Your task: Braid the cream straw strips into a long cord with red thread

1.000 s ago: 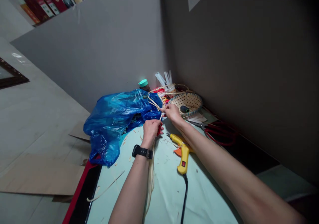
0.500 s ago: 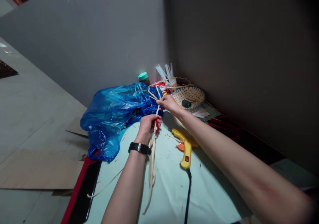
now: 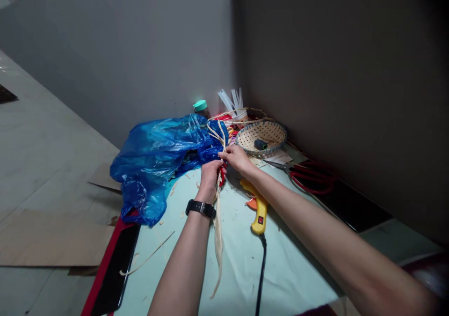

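Observation:
My left hand [image 3: 209, 175], with a black watch on the wrist, is closed around a bundle of pale straw strips [image 3: 218, 231] that hangs down past my forearm to the table. My right hand [image 3: 235, 157] pinches the upper strands of the same bundle just above the left hand, the two hands touching. Loose strand ends fan out above the fingers, in front of a blue plastic bag [image 3: 157, 157]. Something red shows between the fingers of the left hand.
A yellow glue gun [image 3: 258, 210] with a black cord lies under my right forearm on the pale green table cover [image 3: 238, 269]. A woven basket [image 3: 261, 135], red-handled scissors [image 3: 308, 178], a cup of glue sticks [image 3: 233, 103] and a teal-capped bottle [image 3: 200, 106] stand in the corner.
My right hand has come down from the raised strands to meet the left hand on the bundle. The view has shifted slightly.

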The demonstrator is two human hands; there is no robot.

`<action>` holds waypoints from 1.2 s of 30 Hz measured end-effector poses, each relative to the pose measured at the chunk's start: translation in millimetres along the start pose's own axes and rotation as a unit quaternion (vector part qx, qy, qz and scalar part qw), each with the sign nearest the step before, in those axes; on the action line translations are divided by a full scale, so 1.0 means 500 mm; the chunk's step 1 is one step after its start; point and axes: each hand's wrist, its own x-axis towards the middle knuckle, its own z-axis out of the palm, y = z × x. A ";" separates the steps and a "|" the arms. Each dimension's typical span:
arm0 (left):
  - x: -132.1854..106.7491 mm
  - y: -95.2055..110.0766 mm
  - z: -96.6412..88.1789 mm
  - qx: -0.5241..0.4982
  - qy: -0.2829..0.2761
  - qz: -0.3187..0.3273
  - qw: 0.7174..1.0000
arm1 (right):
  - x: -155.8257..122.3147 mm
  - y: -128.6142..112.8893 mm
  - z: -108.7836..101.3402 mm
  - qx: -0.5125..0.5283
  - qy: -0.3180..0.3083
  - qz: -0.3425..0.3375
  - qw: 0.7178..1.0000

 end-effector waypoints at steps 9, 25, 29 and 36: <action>-0.019 0.030 0.033 0.015 0.032 0.024 0.999 | -0.008 -0.003 0.000 -0.001 0.057 0.013 0.998; -0.004 0.046 0.038 -0.065 0.014 -0.077 0.995 | 0.013 0.030 -0.009 0.046 0.019 -0.001 0.999; 0.010 0.047 0.037 -0.090 0.007 -0.121 0.989 | 0.009 0.038 -0.011 0.058 -0.010 -0.001 0.998; 0.031 0.045 0.035 -0.110 0.018 -0.187 0.976 | -0.005 0.025 -0.001 0.050 -0.046 0.014 0.998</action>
